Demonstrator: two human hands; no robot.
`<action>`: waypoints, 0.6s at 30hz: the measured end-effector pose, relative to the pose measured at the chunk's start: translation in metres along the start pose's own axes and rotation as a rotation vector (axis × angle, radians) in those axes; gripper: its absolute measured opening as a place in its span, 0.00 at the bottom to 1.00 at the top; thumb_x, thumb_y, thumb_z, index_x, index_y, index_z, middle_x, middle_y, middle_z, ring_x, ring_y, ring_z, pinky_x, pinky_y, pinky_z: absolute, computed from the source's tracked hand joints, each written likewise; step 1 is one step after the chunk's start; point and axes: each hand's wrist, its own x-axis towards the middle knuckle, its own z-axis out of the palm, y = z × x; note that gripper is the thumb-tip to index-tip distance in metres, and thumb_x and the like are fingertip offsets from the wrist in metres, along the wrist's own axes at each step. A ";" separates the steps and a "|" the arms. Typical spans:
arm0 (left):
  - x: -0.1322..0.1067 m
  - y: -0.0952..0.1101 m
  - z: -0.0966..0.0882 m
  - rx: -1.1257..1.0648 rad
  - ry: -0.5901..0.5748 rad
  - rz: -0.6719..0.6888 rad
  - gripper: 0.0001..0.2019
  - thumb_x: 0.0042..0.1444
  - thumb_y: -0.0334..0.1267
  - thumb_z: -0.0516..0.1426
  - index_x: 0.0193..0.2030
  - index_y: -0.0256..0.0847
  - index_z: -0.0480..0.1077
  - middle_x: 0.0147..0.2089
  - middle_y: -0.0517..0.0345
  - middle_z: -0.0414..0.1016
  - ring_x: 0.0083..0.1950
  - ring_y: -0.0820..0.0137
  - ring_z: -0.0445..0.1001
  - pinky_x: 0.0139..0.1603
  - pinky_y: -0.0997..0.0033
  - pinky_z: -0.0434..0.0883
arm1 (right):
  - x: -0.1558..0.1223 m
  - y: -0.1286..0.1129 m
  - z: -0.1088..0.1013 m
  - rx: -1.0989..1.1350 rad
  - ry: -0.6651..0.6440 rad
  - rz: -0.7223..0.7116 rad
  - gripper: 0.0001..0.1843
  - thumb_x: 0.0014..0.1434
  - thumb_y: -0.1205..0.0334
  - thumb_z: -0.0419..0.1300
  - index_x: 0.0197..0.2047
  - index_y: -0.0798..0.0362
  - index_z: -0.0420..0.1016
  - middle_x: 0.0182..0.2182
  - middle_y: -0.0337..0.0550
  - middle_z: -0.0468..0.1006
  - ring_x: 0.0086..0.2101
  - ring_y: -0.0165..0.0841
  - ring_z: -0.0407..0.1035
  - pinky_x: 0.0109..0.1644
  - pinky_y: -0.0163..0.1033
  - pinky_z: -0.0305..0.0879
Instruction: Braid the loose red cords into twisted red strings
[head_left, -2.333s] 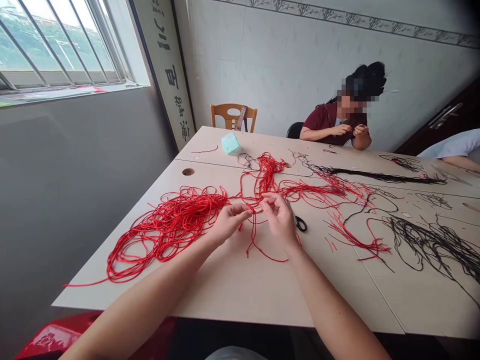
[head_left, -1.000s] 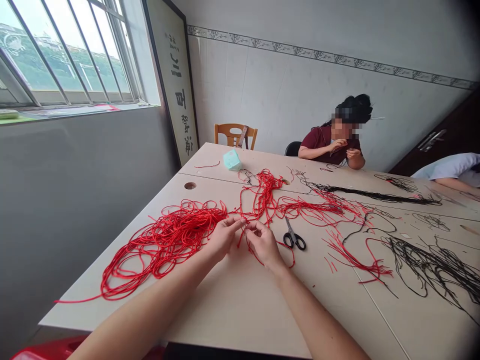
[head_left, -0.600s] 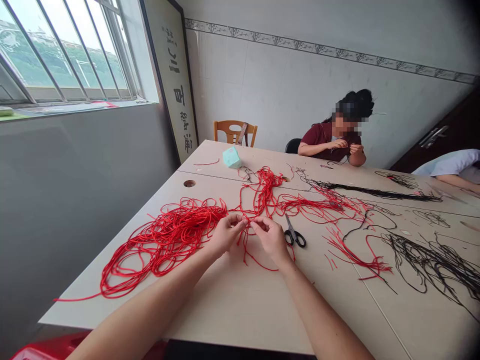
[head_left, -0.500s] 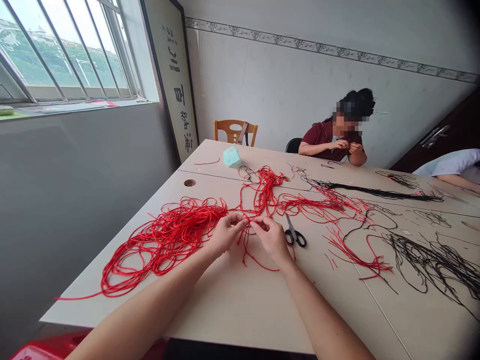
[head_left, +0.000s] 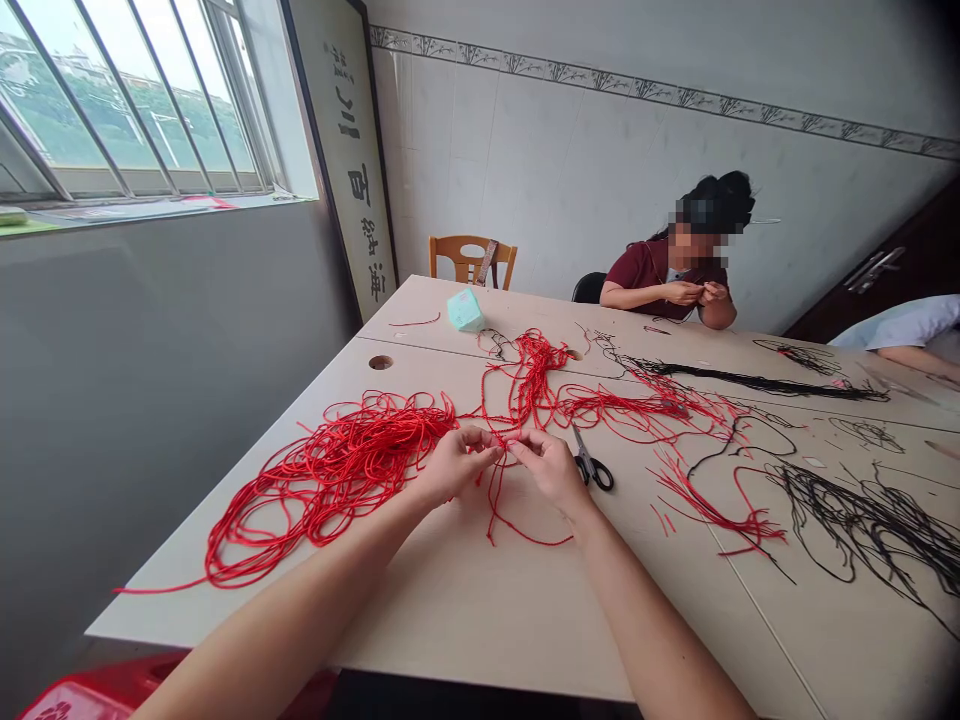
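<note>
Both my hands meet over the table in the middle of the head view, pinching a thin red cord [head_left: 493,500] whose ends hang and curl below them. My left hand [head_left: 459,462] has thumb and forefinger closed on it; my right hand [head_left: 550,465] grips it close beside, fingertips nearly touching. The exact knot or crossing between the fingertips is too small to make out. A large loose heap of red cords [head_left: 360,460] lies left of my left hand. Beyond my hands is a bundle of twisted red cords [head_left: 536,375]. Black-handled scissors [head_left: 594,470] lie just right of my right hand.
On the pale table [head_left: 465,610] are a mint-green packet [head_left: 466,311], cut red cord pieces [head_left: 720,515] and tangled black cords [head_left: 870,525]. Across it a person [head_left: 679,265] handles thin cord; another person's sleeve [head_left: 919,322] shows at right. A wooden chair [head_left: 471,258] stands behind.
My hands have shifted very slightly right, still pinching the red cord; my right fingers have changed their hold a little. The person across has brought their hands slightly closer together.
</note>
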 end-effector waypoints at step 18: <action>0.002 -0.005 -0.006 0.204 -0.023 0.121 0.09 0.50 0.41 0.57 0.29 0.38 0.71 0.29 0.59 0.69 0.29 0.73 0.65 0.33 0.73 0.63 | -0.002 -0.001 -0.003 0.385 -0.109 0.226 0.14 0.46 0.54 0.66 0.33 0.55 0.75 0.26 0.36 0.71 0.24 0.23 0.60 0.29 0.30 0.56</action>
